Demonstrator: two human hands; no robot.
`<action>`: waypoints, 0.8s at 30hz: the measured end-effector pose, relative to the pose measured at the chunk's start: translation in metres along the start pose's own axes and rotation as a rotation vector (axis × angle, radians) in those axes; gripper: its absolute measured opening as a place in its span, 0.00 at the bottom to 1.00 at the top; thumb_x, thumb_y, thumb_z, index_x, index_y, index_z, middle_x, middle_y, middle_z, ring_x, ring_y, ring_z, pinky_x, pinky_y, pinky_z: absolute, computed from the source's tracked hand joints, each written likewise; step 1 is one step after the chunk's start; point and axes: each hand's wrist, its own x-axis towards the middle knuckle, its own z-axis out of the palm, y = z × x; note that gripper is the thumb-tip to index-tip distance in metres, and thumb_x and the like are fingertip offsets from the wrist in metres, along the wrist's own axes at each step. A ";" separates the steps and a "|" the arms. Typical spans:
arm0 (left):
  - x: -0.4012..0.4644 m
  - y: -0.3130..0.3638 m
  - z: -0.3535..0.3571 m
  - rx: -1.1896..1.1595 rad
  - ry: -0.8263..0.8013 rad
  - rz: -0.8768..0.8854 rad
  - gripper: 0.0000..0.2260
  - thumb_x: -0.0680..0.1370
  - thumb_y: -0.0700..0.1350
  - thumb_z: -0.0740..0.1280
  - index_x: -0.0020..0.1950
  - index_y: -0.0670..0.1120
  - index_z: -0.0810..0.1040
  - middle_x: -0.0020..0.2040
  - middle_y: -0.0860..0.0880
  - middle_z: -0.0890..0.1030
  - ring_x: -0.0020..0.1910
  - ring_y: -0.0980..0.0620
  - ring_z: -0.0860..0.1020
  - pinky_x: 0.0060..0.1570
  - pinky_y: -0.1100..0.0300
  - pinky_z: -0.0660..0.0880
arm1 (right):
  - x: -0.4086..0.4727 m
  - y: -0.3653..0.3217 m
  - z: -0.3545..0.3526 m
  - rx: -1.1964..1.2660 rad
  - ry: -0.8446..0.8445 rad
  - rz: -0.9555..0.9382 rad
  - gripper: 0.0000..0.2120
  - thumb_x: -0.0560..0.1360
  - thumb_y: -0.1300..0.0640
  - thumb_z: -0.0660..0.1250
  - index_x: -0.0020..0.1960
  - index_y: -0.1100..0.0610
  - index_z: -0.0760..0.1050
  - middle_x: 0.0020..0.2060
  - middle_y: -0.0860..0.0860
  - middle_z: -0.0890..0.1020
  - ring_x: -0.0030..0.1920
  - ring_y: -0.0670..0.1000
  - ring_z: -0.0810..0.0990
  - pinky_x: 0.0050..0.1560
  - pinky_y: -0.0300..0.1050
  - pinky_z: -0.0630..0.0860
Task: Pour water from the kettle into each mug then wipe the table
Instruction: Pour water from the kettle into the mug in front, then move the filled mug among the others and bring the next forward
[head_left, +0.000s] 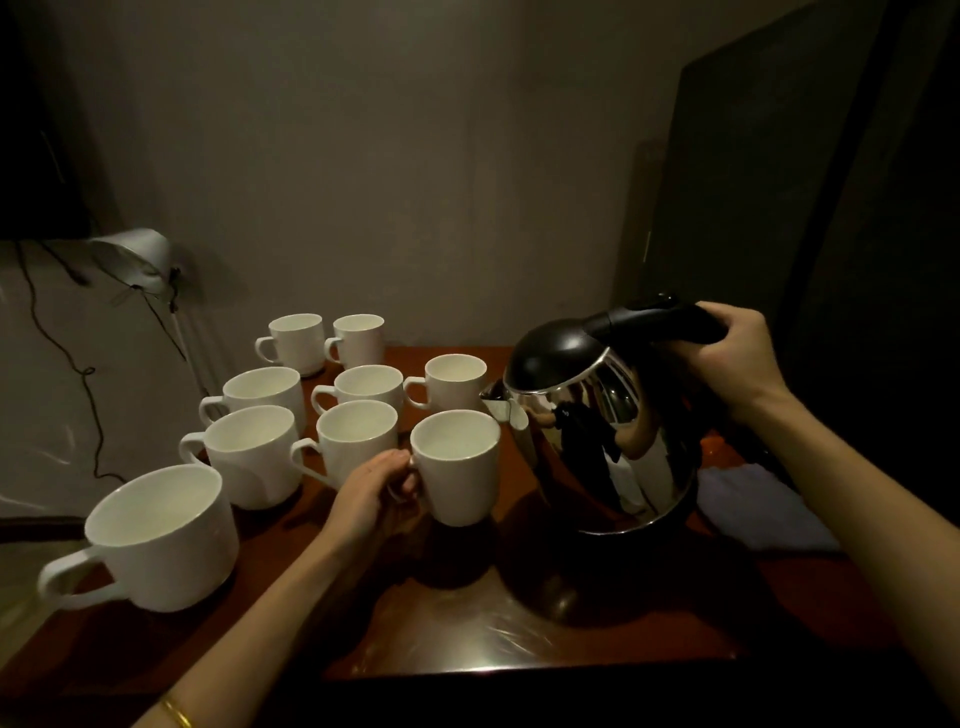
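Observation:
A steel kettle (608, 441) with a black lid is lifted above the dark red table (519, 634) and tilted left. My right hand (737, 358) grips its black handle. The spout hangs just right of the rim of a white mug (460, 467). My left hand (376, 491) holds that mug by its handle. Several more white mugs stand in rows to the left and behind, among them a large one (161, 535) at the front left. No water stream is visible.
A bluish folded cloth (753, 512) lies on the table right of the kettle. A lamp (137, 257) and dangling cables hang at the left beyond the table. A wall stands behind, and dark furniture at the right.

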 end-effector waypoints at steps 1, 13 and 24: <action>0.001 0.000 0.002 0.004 -0.015 0.015 0.14 0.80 0.42 0.55 0.35 0.41 0.68 0.27 0.47 0.69 0.32 0.51 0.68 0.36 0.60 0.68 | -0.004 0.002 -0.001 0.003 0.039 0.012 0.04 0.71 0.60 0.69 0.40 0.53 0.77 0.42 0.58 0.81 0.47 0.58 0.81 0.52 0.62 0.77; 0.007 -0.001 0.018 -0.012 -0.103 0.075 0.15 0.80 0.42 0.54 0.34 0.42 0.68 0.26 0.49 0.67 0.31 0.51 0.66 0.37 0.58 0.64 | -0.043 0.037 0.015 -0.070 0.559 0.240 0.04 0.72 0.61 0.67 0.39 0.55 0.74 0.35 0.52 0.77 0.43 0.56 0.79 0.44 0.53 0.76; 0.005 0.004 0.032 0.005 -0.201 0.150 0.17 0.80 0.43 0.53 0.32 0.42 0.67 0.28 0.47 0.66 0.31 0.52 0.66 0.38 0.57 0.65 | -0.064 0.034 0.039 0.036 0.701 0.381 0.10 0.73 0.70 0.61 0.41 0.56 0.72 0.32 0.44 0.71 0.41 0.48 0.74 0.43 0.43 0.70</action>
